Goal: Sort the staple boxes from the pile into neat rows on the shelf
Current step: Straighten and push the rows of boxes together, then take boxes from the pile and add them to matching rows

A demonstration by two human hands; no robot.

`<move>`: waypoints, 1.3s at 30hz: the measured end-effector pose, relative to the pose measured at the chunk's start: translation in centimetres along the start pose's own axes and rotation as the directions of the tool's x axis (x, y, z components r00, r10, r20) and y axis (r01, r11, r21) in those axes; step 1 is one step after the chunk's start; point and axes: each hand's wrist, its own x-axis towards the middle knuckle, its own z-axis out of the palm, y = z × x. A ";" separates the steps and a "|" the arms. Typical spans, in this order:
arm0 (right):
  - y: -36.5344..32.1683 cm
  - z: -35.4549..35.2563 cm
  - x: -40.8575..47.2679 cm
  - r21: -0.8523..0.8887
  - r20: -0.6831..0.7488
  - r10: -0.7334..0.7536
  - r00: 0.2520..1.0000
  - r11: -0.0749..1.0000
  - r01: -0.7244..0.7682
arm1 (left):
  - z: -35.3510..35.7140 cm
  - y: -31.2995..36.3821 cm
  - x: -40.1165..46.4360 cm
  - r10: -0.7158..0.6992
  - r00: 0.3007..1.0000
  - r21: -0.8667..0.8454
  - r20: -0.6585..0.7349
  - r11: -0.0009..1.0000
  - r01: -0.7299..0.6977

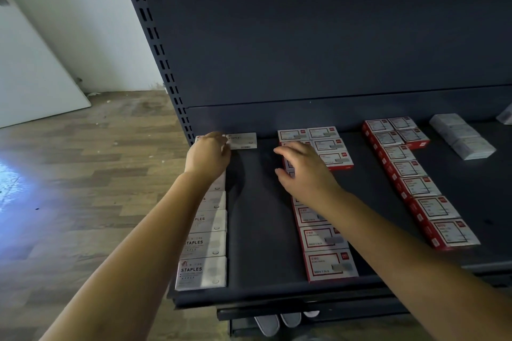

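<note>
While left hand (pixel 209 155) touches white box (pixel 241 140) at shelf (pixel 257 216) back | long axis sideways | right hand (pixel 303 171) hovers spread, empty | left nearer

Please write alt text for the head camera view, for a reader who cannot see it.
A person's left hand touches a white staples box at the back of a dark shelf, while the right hand hovers open over red staple boxes arranged in rows.
</note>
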 end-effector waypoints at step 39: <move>39.8 -23.0 -15.5 -0.117 -0.350 0.082 0.933 0.984 -0.131 | 14.2 49.7 -2.6 0.423 0.893 -0.146 0.154 0.904 -0.403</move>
